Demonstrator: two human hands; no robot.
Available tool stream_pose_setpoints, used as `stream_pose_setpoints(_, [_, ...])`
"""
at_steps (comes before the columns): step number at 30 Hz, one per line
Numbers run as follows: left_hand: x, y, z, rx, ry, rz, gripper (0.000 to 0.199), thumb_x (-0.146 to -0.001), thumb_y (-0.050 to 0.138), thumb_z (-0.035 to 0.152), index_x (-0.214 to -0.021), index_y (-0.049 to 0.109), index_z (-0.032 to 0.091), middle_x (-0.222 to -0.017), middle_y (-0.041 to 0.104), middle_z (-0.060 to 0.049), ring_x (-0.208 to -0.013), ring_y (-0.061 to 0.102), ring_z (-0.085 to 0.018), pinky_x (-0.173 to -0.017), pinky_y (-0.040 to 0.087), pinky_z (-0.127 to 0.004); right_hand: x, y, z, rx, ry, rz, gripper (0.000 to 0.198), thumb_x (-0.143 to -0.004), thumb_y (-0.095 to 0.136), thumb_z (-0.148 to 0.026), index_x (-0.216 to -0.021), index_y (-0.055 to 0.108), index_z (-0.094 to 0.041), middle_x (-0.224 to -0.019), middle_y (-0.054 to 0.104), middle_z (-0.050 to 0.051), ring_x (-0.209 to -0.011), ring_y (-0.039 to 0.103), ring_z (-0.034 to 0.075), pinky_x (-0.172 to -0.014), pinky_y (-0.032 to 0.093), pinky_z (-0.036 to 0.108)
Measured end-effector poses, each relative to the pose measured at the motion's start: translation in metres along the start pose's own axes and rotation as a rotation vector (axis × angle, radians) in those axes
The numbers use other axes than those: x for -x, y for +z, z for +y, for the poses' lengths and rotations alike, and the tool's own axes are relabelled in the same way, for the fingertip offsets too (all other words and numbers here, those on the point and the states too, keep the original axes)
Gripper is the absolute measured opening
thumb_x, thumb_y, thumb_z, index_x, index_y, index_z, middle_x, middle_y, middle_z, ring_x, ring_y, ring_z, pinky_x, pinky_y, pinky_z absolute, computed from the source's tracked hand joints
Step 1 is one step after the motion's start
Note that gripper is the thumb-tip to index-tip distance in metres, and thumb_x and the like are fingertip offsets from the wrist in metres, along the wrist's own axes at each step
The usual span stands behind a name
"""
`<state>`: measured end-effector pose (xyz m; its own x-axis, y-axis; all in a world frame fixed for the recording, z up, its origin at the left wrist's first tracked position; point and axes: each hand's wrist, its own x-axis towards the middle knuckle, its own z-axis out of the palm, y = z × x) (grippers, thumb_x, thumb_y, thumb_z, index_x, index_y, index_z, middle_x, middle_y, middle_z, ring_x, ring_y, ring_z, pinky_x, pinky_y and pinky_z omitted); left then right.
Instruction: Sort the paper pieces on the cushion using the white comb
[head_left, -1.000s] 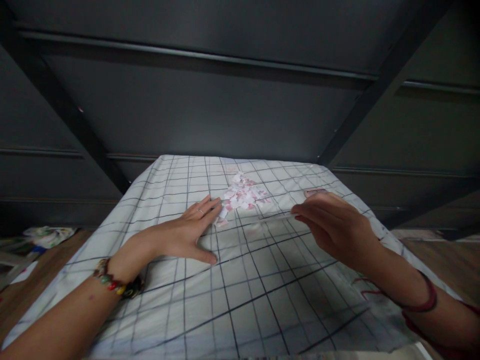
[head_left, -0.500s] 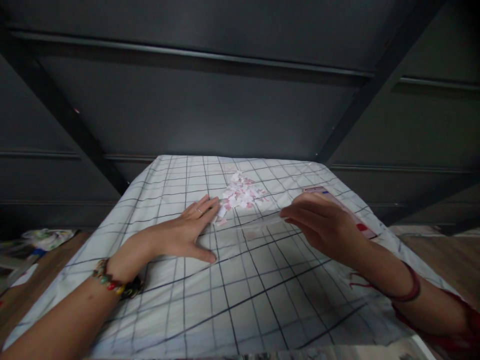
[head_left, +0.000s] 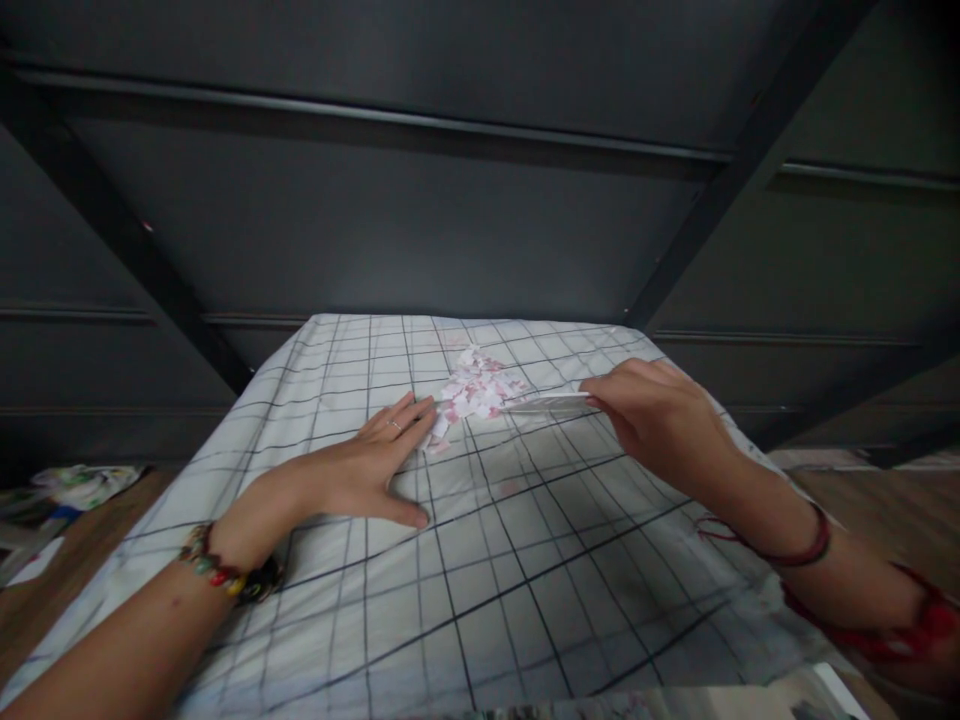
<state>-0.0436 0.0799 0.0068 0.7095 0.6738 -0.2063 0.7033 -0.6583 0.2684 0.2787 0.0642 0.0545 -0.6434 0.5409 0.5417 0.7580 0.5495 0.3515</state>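
My left hand [head_left: 367,465] lies flat on the checked cloth with its fingers spread. Its fingertips are beside, perhaps touching, the near left edge of a heap of torn white and pink paper scraps [head_left: 474,392]. My right hand [head_left: 660,420] is closed around one end of a thin, flat, white-edged strip [head_left: 551,402]; its exact kind is unclear. The strip points left, its far end at the right edge of the paper scraps. Part of it is hidden inside my right fingers.
A white cloth with dark grid lines [head_left: 525,580] covers the table. Behind it stands a dark panelled wall [head_left: 420,230]. A crumpled patterned bag [head_left: 86,487] lies low at the left, by the wooden floor [head_left: 112,540]. A white-edged object [head_left: 840,690] shows at the bottom right.
My right hand has moved right and slightly away with the strip, which shows more sharply now. The hand covers the pink flat object seen earlier at the right. My left hand has stayed in place.
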Motion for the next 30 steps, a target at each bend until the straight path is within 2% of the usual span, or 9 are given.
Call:
stream_pose_setpoints(4, [0.000,-0.001,0.002,0.008,-0.008,-0.006,0.111,-0.078,0.060,0.063,-0.149,-0.010,0.013,-0.153,-0.011,-0.022,-0.139,-0.013,-0.037,-0.111,0.009,-0.050,0.005,0.008,-0.002,0.012,-0.034,-0.045,0.023,-0.083,0.043,-0.005,-0.077,0.061,-0.018,-0.063,0.058,0.002,-0.061,0.052,0.016,-0.059,0.038,0.029])
stream_pose_setpoints(11, [0.000,-0.003,0.004,0.000,-0.009,-0.008,0.109,-0.079,0.059,0.062,-0.149,-0.009,0.013,-0.154,-0.010,-0.021,-0.139,-0.014,-0.035,-0.111,0.007,-0.049,0.009,-0.004,0.000,-0.055,-0.027,0.014,0.021,-0.084,0.043,-0.008,-0.083,0.061,-0.019,-0.067,0.060,0.002,-0.062,0.051,0.015,-0.062,0.039,0.028])
stream_pose_setpoints(16, [-0.002,-0.004,0.006,-0.004,-0.051,-0.029,0.111,-0.077,0.060,0.064,-0.149,-0.005,0.009,-0.154,-0.010,-0.021,-0.139,-0.014,-0.035,-0.112,0.008,-0.048,0.005,0.001,-0.003,-0.057,-0.021,-0.040,0.023,-0.083,0.043,-0.005,-0.076,0.060,-0.019,-0.062,0.057,0.002,-0.060,0.051,0.015,-0.058,0.038,0.028])
stream_pose_setpoints(21, [-0.002,-0.004,0.006,-0.021,-0.054,-0.037,0.110,-0.077,0.060,0.063,-0.149,-0.002,0.007,-0.154,-0.010,-0.021,-0.139,-0.014,-0.033,-0.112,0.007,-0.045,0.012,0.001,-0.005,-0.196,-0.028,0.047,0.019,-0.087,0.044,-0.010,-0.082,0.060,-0.019,-0.067,0.059,0.001,-0.058,0.050,0.013,-0.058,0.040,0.028])
stream_pose_setpoints(24, [-0.002,-0.003,0.005,-0.021,-0.041,-0.021,0.110,-0.077,0.059,0.064,-0.149,-0.002,0.009,-0.154,-0.009,-0.021,-0.139,-0.014,-0.034,-0.112,0.008,-0.047,0.010,0.001,-0.007,-0.221,0.004,0.045,0.017,-0.087,0.045,-0.011,-0.084,0.060,-0.019,-0.067,0.060,0.001,-0.061,0.052,0.013,-0.059,0.041,0.027])
stream_pose_setpoints(30, [-0.002,-0.001,0.003,-0.021,-0.030,-0.013,0.111,-0.077,0.059,0.066,-0.150,-0.004,0.011,-0.154,-0.010,-0.020,-0.139,-0.013,-0.036,-0.112,0.009,-0.048,0.010,-0.008,-0.020,-0.334,-0.151,0.064,0.019,-0.086,0.044,-0.005,-0.085,0.059,-0.016,-0.068,0.061,0.002,-0.062,0.052,0.013,-0.057,0.040,0.027])
